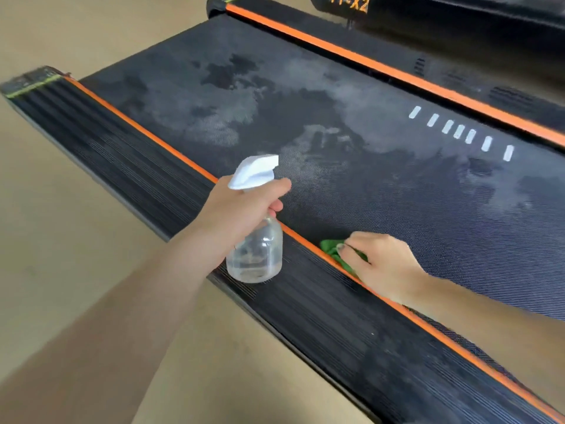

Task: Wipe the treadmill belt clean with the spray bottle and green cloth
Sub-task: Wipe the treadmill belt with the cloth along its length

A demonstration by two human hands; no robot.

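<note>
Floor of tan colour lies under the treadmill, whose black belt shows grey dusty patches and darker wet blotches beyond both hands. An orange strip divides the belt from the ribbed side rail beneath the left hand, which grips the neck of a clear spray bottle, held upright above the rail, white nozzle aimed over the belt. Just right of the bottle, the right hand presses down on a green cloth at the belt's edge, fingers curled over it.
</note>
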